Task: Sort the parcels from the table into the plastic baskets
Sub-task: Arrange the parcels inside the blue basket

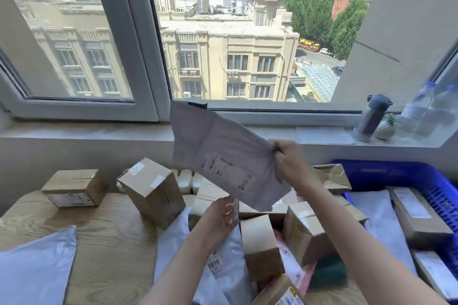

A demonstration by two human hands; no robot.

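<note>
- The left hand [218, 215] shows only its back, just under the lower edge of the mailer [223, 156]. Its fingertips are blurred, so I cannot tell whether it grips anything.
- The blue basket [438, 198] is cut off by the right edge of the view, and the parcels lying in it hide its floor.
- The label [218, 163] on the mailer is too blurred to read.
- The right hand [290, 158] clenches the mailer's right edge, which bunches in the fingers.
- The mailer is a flat grey plastic bag, limp and creased. It is held tilted in the air, far corner highest, above the boxes [151, 190] piled on the table [111, 230], left of the basket.
</note>
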